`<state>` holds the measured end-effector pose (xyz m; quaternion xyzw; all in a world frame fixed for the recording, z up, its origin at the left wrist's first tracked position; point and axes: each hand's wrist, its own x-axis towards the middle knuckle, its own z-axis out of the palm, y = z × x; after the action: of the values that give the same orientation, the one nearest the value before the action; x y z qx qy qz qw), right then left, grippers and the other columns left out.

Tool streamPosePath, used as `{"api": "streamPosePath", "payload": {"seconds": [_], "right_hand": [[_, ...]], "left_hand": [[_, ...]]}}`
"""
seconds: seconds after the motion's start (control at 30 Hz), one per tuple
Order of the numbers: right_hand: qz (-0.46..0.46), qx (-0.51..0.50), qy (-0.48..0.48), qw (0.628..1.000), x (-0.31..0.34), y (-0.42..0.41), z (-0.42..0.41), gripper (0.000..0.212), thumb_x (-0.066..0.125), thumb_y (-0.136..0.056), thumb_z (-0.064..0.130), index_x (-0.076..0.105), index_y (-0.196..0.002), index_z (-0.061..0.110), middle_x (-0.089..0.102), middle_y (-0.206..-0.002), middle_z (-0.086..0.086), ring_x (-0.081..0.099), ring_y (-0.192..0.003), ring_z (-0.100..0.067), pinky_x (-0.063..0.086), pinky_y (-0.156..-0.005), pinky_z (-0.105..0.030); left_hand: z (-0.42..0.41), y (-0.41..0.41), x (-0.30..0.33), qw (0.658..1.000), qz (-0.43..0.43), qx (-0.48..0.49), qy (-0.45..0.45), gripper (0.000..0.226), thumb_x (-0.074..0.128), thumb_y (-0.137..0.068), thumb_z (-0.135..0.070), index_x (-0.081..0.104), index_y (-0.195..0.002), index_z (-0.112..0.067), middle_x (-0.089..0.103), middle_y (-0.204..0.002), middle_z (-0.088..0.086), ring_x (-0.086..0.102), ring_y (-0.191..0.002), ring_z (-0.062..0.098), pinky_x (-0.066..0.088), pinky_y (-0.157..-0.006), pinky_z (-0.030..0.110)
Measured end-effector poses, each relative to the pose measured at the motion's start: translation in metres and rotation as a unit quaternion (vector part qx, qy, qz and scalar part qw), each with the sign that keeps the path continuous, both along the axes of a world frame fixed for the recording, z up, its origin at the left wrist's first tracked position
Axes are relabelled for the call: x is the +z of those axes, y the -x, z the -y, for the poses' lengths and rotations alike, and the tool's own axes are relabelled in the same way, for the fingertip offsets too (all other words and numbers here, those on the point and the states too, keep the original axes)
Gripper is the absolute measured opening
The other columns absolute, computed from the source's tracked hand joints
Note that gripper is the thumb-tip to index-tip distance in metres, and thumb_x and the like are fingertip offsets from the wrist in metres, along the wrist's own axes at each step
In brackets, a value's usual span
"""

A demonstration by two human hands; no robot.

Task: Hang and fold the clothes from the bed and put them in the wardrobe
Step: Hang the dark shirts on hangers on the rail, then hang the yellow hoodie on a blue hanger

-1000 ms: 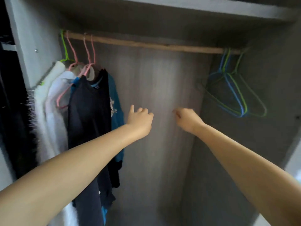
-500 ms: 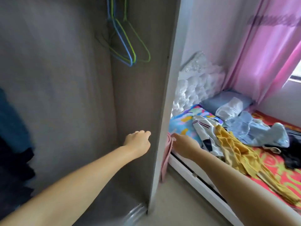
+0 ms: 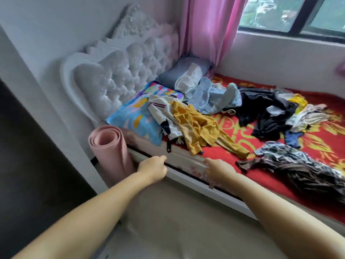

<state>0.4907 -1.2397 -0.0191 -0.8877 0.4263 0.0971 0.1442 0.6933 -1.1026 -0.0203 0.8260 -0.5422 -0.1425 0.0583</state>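
Observation:
Loose clothes lie across the bed's red patterned cover. Nearest the bed edge is a mustard yellow garment, partly over a white striped top. Behind them lie a light blue garment and a black heap. A dark patterned garment spreads at the right. My left hand and my right hand hover in front of the bed's side edge, fingers loosely curled, holding nothing. The wardrobe is out of view.
A rolled pink mat stands on the floor against the bed, just left of my left hand. A colourful pillow and a tufted white headboard are at the left. A pink curtain and window are behind the bed.
My view swung right from the wardrobe interior with its hanging clothes and spare hangers to the bed. Both hands stayed extended and empty, now near the bed's edge.

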Motion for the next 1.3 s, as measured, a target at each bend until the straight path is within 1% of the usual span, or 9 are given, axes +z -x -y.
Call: {"api": "streamPosePath", "payload": {"seconds": [0.27, 0.43, 0.5, 0.6, 0.67, 0.77, 0.9, 1.17, 1.3], "right_hand": [[-0.048, -0.06, -0.054, 0.996, -0.028, 0.044, 0.079, 0.042, 0.056, -0.091, 0.022, 0.046, -0.132, 0.022, 0.063, -0.121, -0.006, 0.061, -0.103, -0.026, 0.055, -0.082, -0.039], [-0.042, -0.071, -0.06, 0.995, -0.048, 0.027, 0.146, 0.04, 0.036, -0.096, 0.024, 0.044, -0.135, 0.02, 0.06, -0.124, -0.008, 0.06, -0.105, -0.027, 0.052, -0.081, -0.036], [-0.037, -0.079, -0.063, 0.994, -0.053, 0.015, 0.183, 0.042, 0.032, -0.097, 0.022, 0.043, -0.137, 0.021, 0.059, -0.126, -0.008, 0.06, -0.101, -0.025, 0.05, -0.074, -0.033], [-0.027, -0.095, -0.068, 0.993, -0.055, -0.007, 0.24, 0.042, 0.031, -0.098, 0.021, 0.042, -0.138, 0.022, 0.061, -0.117, -0.005, 0.05, -0.07, -0.013, 0.034, -0.049, -0.026], [-0.017, -0.109, -0.068, 0.992, -0.055, -0.022, 0.276, 0.04, 0.032, -0.098, 0.022, 0.043, -0.138, 0.022, 0.062, -0.113, -0.004, 0.05, -0.067, -0.012, 0.034, -0.047, -0.025], [-0.003, -0.121, -0.074, 0.99, -0.06, -0.042, 0.318, 0.04, 0.034, -0.099, 0.024, 0.043, -0.139, 0.021, 0.061, -0.121, -0.006, 0.061, -0.091, -0.022, 0.035, -0.05, -0.024], [0.007, -0.132, -0.098, 0.986, -0.081, -0.063, 0.367, 0.039, 0.034, -0.1, 0.024, 0.044, -0.138, 0.023, 0.062, -0.119, -0.008, 0.047, -0.071, -0.013, 0.025, -0.044, -0.023], [-0.015, -0.066, -0.136, 0.988, -0.139, -0.143, 0.506, 0.038, 0.034, -0.097, 0.021, 0.048, -0.133, 0.02, 0.062, -0.115, -0.004, 0.058, -0.088, -0.019, 0.042, -0.059, -0.026], [-0.018, -0.033, -0.138, 0.99, -0.181, -0.195, 0.576, 0.04, 0.034, -0.098, 0.019, 0.045, -0.136, 0.02, 0.053, -0.129, -0.006, 0.055, -0.11, -0.025, 0.046, -0.072, -0.031]], "left_hand": [[0.1, 0.028, -0.029, 0.998, -0.02, -0.056, -0.034, 0.034, 0.038, -0.094, -0.021, 0.05, -0.125, -0.018, 0.06, -0.122, 0.003, 0.057, -0.106, 0.025, 0.047, -0.08, 0.036], [0.174, 0.004, -0.045, 0.997, -0.033, -0.066, -0.039, 0.039, 0.036, -0.095, -0.023, 0.047, -0.133, -0.02, 0.059, -0.124, 0.003, 0.057, -0.104, 0.024, 0.045, -0.074, 0.033], [0.21, -0.012, -0.051, 0.996, -0.047, -0.063, -0.038, 0.039, 0.037, -0.095, -0.024, 0.048, -0.132, -0.02, 0.06, -0.122, 0.004, 0.059, -0.102, 0.023, 0.043, -0.072, 0.032], [0.269, -0.04, -0.053, 0.994, -0.072, -0.066, -0.043, 0.033, 0.039, -0.095, -0.026, 0.054, -0.124, -0.02, 0.062, -0.118, 0.004, 0.059, -0.101, 0.023, 0.044, -0.073, 0.032], [0.309, -0.061, -0.053, 0.993, -0.086, -0.069, -0.049, 0.029, 0.039, -0.094, -0.026, 0.056, -0.116, -0.02, 0.063, -0.114, 0.004, 0.059, -0.098, 0.023, 0.044, -0.071, 0.032], [0.361, -0.084, -0.052, 0.99, -0.113, -0.06, -0.052, 0.028, 0.039, -0.092, -0.026, 0.059, -0.112, -0.022, 0.064, -0.11, 0.001, 0.058, -0.096, 0.023, 0.046, -0.074, 0.034], [0.411, -0.102, -0.069, 0.987, -0.133, -0.047, -0.08, 0.03, 0.041, -0.093, -0.026, 0.059, -0.116, -0.021, 0.064, -0.113, 0.002, 0.059, -0.098, 0.021, 0.041, -0.071, 0.029], [0.509, -0.166, -0.121, 0.981, -0.144, 0.065, -0.114, 0.034, 0.04, -0.094, -0.022, 0.051, -0.126, -0.017, 0.056, -0.123, 0.005, 0.055, -0.106, 0.024, 0.048, -0.084, 0.037], [0.575, -0.196, -0.144, 0.979, -0.122, 0.138, -0.087, 0.052, 0.042, -0.096, -0.025, 0.027, -0.146, -0.019, 0.029, -0.148, 0.009, 0.038, -0.129, 0.029, 0.041, -0.1, 0.045]]}}
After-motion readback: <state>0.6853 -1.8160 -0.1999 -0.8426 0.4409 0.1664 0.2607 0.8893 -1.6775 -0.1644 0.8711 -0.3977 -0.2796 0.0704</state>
